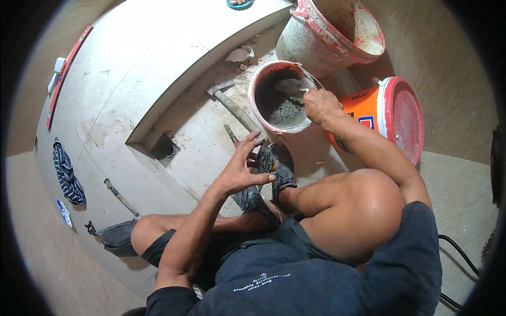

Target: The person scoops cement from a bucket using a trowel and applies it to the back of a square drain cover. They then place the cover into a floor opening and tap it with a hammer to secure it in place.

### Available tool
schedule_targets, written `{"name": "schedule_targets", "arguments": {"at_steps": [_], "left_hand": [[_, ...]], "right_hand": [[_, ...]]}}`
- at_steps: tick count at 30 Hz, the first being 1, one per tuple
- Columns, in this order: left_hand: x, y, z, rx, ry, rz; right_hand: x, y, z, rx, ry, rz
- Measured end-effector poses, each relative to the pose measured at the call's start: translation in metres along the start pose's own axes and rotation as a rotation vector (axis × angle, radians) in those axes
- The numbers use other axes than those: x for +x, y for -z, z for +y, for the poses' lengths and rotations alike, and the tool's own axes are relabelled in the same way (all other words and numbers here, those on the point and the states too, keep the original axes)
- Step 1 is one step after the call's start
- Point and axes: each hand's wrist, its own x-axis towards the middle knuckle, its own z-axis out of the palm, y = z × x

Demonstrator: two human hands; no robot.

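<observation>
My right hand (322, 107) is closed around the handle of a trowel (291, 87). The trowel's blade lies inside a white bucket (254, 100), against the wet grey mortar (288, 112). In front of my shins, my left hand (243, 169) curves, thumb and fingers apart, around a dark, speckled piece (265, 157). Part of that piece overlaps my dark shoes, so its kind is unclear. Just beyond the left fingers lies a narrow tool with some red on it (232, 135). A hammer (235, 111) with a long handle rests left of the bucket.
A large smeared bucket (300, 46) stands behind; an orange bucket with a red lid (363, 113) lies at right. Left are a floor drain (167, 149), a raised slab edge (167, 97), a red level (67, 79) and a striped cloth (67, 173). Another person's sandaled foot (240, 4) shows at top.
</observation>
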Motion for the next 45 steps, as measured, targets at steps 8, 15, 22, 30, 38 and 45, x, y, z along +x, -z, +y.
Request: {"name": "schedule_targets", "arguments": {"at_steps": [8,15,22,30,38,45], "left_hand": [[0.028,-0.003,-0.024,0.095,-0.050,-0.036],[0.033,-0.006,-0.022,0.050,0.035,-0.084],[0.030,-0.004,-0.025,0.052,-0.018,-0.067],[0.032,-0.003,-0.034,0.097,-0.030,-0.113],[0.034,-0.002,-0.023,0.145,-0.063,-0.089],[0.030,-0.009,-0.024,0.129,-0.080,-0.140]], "right_hand": [[-0.004,0.019,-0.009,0.099,-0.024,-0.097],[0.012,-0.022,0.004,0.191,-0.019,0.070],[0.007,0.026,0.009,0.112,-0.055,0.046],[0.016,0.008,0.004,0.150,0.040,0.025],[0.020,0.002,-0.011,0.166,-0.056,0.056],[0.013,0.010,-0.010,0.176,-0.101,0.067]]}}
